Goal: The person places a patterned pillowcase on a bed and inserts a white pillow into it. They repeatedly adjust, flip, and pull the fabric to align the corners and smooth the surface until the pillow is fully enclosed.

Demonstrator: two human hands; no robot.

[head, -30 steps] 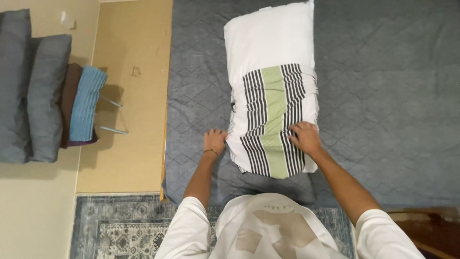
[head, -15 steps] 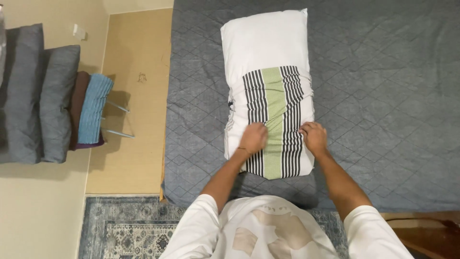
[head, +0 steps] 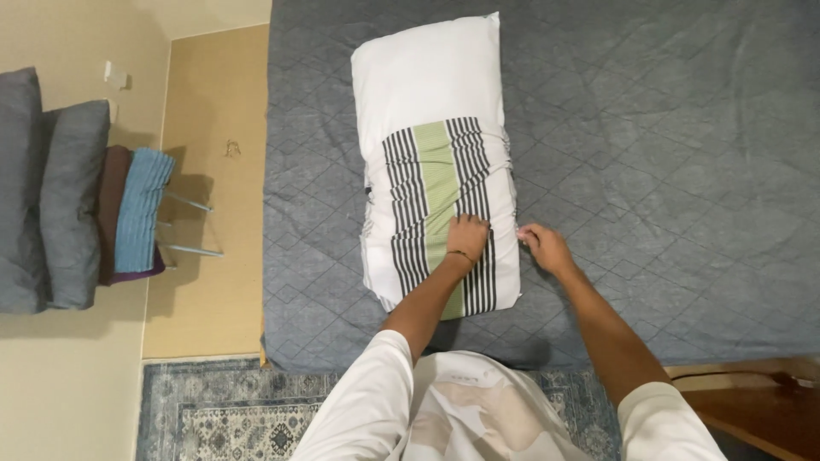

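Since the earlier frames the left hand (head: 466,236) has slid from the pillow's near left corner onto the middle of the striped cover, and the right hand (head: 544,247) has shifted off the cover's top to its right edge.

The pillow (head: 427,81) lies lengthwise on the grey quilted bedspread (head: 666,171), its far half bare white, its near half inside the striped pillowcase (head: 440,166), which has a green band down the middle and dark stripes on either side. The left hand rests palm down on the pillowcase, fingers together and curled against the fabric just right of the green band; whether they pinch the cloth I cannot tell. A thin band circles that wrist. The right hand sits just beside the left hand's fingers, at the pillowcase's right edge where it meets the bedspread, fingers bunched together on the hem; the grip itself is too small to make out.

Beyond the fingers the pillowcase's open end crosses the pillow. Well to the left of the left hand, past the bedspread's edge, lies a tan floor (head: 205,256), with grey cushions (head: 51,188) and a folded blue towel (head: 141,209) stacked on a rack. Behind the wrists, a patterned rug (head: 222,410) lies at the foot of the bed.
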